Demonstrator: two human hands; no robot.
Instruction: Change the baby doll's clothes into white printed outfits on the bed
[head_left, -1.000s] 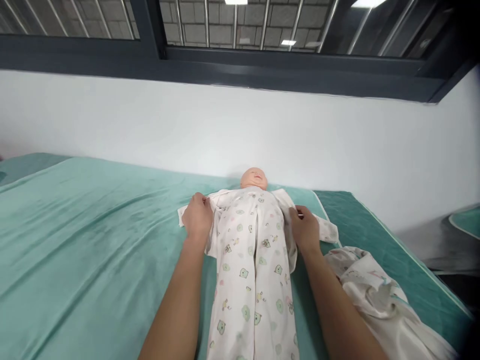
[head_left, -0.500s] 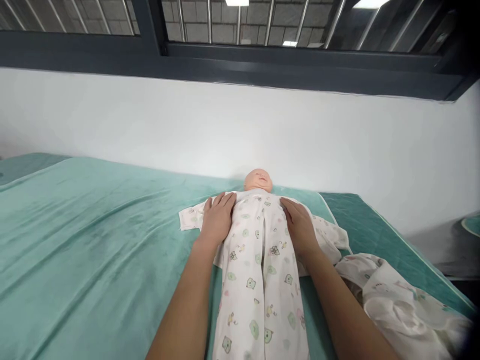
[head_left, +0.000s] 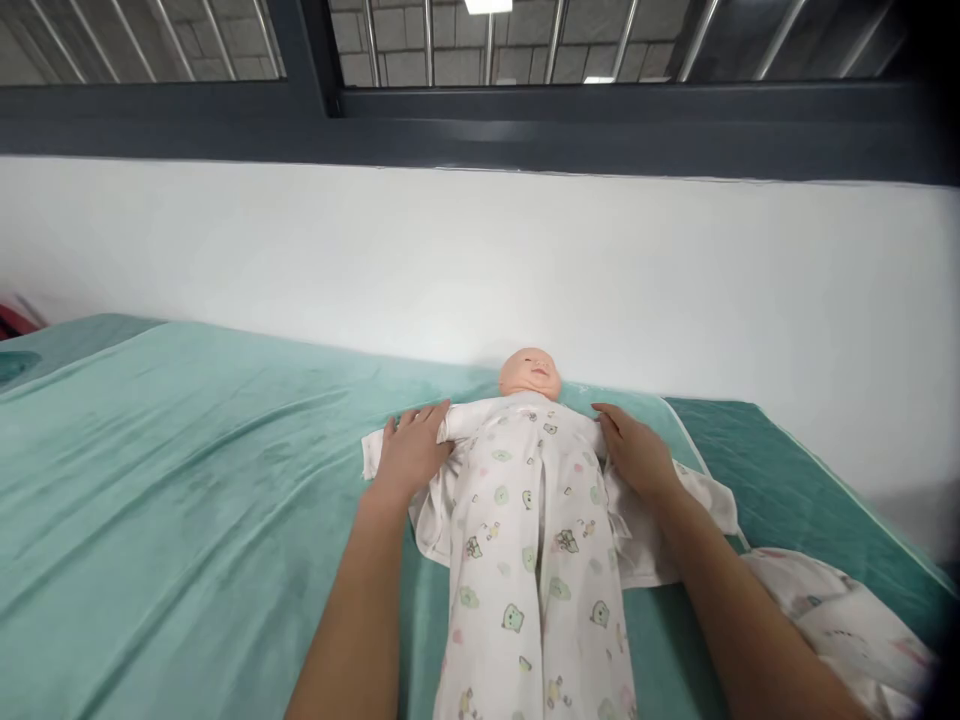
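A baby doll [head_left: 530, 373] lies on its back, head toward the wall. White baby trousers [head_left: 517, 520] with green and brown animal prints are spread lengthwise over its body, hiding most of it. Underneath, a matching printed baby shirt [head_left: 645, 555] shows at both sides. Flat over the left sleeve rests my left hand [head_left: 415, 450], fingers extended and slightly apart. My right hand [head_left: 637, 450] is at the doll's other shoulder, fingertips touching the cloth edge there, palm turned down; its thumb side is partly hidden.
A green sheet [head_left: 187, 500] with wrinkles covers the surface. A crumpled white printed cloth [head_left: 847, 620] lies at the lower right, beside my forearm. Behind stands a white wall [head_left: 375, 260] below a dark window frame [head_left: 525, 135]. A darker green mat [head_left: 757, 460] is at the right.
Both hands have moved outward from the upper edges of the trousers to the shoulders and sleeves. More of the shirt shows at the sides. The view has shifted slightly.
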